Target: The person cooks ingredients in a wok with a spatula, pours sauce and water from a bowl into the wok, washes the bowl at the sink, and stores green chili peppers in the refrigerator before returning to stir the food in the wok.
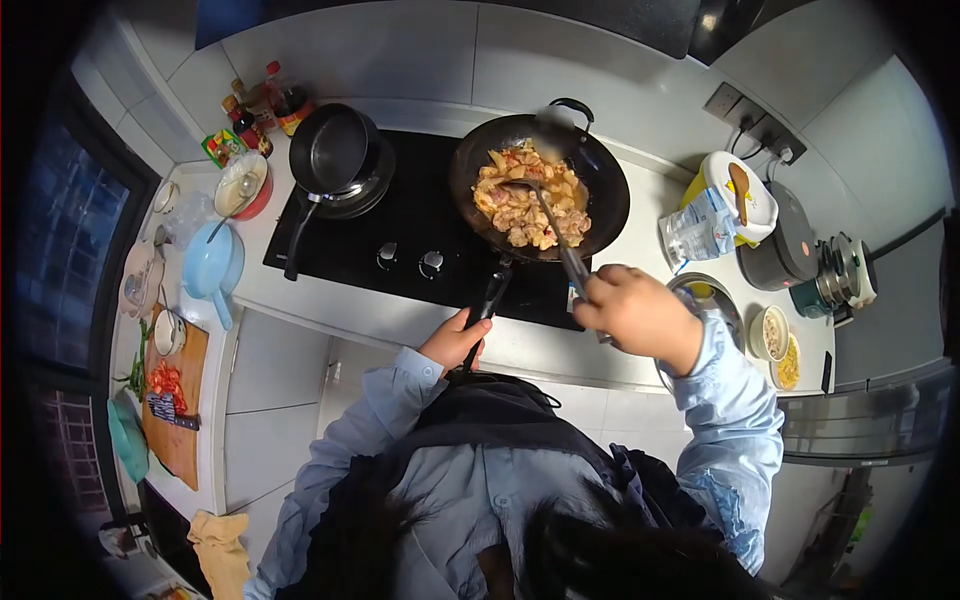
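My left hand [455, 341] is wrapped round the black handle of a dark wok [607, 200] on the right side of the black cooktop [440, 285]. In the wok lie pieces of meat [535, 215] in a yellowish-brown sauce, with some red bits among them. My right hand [638, 312] grips a long metal spatula [566, 250] near its upper end. The spatula's head is down among the meat and partly hidden by it.
Left on the cooktop, a small black pan [333, 150] sits on another pan. Beyond are sauce bottles [288, 103], a blue pan [212, 262] and a cutting board [182, 400] with chopped red pieces and a knife. At right stand a yellow-white container [765, 205], a grey appliance [782, 250] and bowls [770, 333].
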The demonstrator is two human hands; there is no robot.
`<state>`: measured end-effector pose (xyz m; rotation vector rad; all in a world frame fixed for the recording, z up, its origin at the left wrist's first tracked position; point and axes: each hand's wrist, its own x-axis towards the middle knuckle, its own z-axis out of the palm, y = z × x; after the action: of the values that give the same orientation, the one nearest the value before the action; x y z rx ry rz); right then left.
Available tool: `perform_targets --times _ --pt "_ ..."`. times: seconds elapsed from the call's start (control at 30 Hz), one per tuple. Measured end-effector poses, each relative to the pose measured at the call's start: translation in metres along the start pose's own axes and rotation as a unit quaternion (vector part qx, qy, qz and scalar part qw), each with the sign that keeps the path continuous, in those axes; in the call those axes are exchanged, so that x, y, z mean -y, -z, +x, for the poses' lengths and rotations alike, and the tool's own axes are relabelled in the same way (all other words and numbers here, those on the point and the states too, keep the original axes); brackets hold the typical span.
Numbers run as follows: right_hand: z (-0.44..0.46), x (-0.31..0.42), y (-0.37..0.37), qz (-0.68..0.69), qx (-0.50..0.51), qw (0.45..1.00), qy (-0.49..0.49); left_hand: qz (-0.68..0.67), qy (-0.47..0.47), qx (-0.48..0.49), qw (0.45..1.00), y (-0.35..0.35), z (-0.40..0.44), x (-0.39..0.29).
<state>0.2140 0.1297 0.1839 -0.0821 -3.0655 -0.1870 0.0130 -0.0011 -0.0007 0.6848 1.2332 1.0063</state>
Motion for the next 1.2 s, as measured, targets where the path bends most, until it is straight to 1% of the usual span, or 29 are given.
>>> perform_targets --times 0.1,0.2,0.23,0.33,0.37,0.47,0.5,0.57,0.6,0.63,0.7,0.77,0.83,0.87,0.97,1.1,1.2 --pt "0.004 -0.003 -0.013 0.008 0.014 1.000 0.023 -0.007 -0.006 -0.001 1.000 0.000 0.001 -0.001" --pt "0.003 -0.031 0.001 0.072 -0.050 0.994 -0.065 -0.013 -0.007 -0.006 1.000 0.002 -0.001 0.004" --pt "0.003 -0.030 0.007 0.072 -0.050 0.994 -0.066 -0.015 -0.009 -0.006 1.000 0.002 -0.001 0.005" --pt "0.002 -0.026 0.028 0.146 -0.122 0.976 -0.107 -0.019 -0.015 -0.002 1.000 0.001 0.002 0.005" --pt "0.003 -0.026 0.025 0.146 -0.122 0.976 -0.109 -0.015 -0.012 -0.004 1.000 0.001 0.002 0.005" --pt "0.009 -0.032 -0.002 0.272 -0.222 0.924 -0.150 0.000 -0.004 -0.002 1.000 0.000 0.001 0.001" --pt "0.008 -0.036 -0.013 0.270 -0.224 0.924 -0.154 -0.003 -0.003 -0.004 1.000 -0.001 0.000 0.000" --pt "0.007 -0.044 -0.037 0.273 -0.294 0.895 -0.196 -0.011 0.001 -0.010 1.000 -0.002 -0.003 -0.002" --pt "0.005 -0.046 -0.043 0.274 -0.328 0.878 -0.216 -0.010 0.002 -0.009 1.000 -0.002 -0.003 0.000" --pt "0.000 -0.047 -0.035 0.273 -0.329 0.878 -0.217 -0.007 0.001 -0.005 1.000 -0.001 -0.003 0.001" --pt "-0.018 -0.051 -0.004 0.250 -0.283 0.910 -0.174 -0.005 -0.003 -0.001 1.000 0.001 -0.001 0.002" --pt "-0.034 -0.036 0.044 0.239 -0.178 0.945 -0.136 -0.006 -0.005 0.001 1.000 0.002 0.000 0.001" --pt "-0.044 -0.018 0.081 0.249 -0.093 0.956 -0.126 -0.002 -0.008 0.010 1.000 0.002 0.000 0.001" --pt "-0.046 -0.010 0.088 0.250 -0.092 0.955 -0.128 -0.002 -0.006 0.011 1.000 0.001 0.000 0.000" --pt "-0.042 0.013 0.098 0.173 0.082 0.973 -0.129 0.006 -0.010 0.020 1.000 0.001 -0.001 -0.004" --pt "-0.028 0.005 0.059 0.146 0.070 0.978 -0.129 -0.005 0.003 0.014 1.000 -0.001 -0.003 -0.006" --pt "-0.032 0.003 0.071 0.150 0.048 0.981 -0.110 0.000 -0.007 0.013 1.000 0.001 0.000 0.002"
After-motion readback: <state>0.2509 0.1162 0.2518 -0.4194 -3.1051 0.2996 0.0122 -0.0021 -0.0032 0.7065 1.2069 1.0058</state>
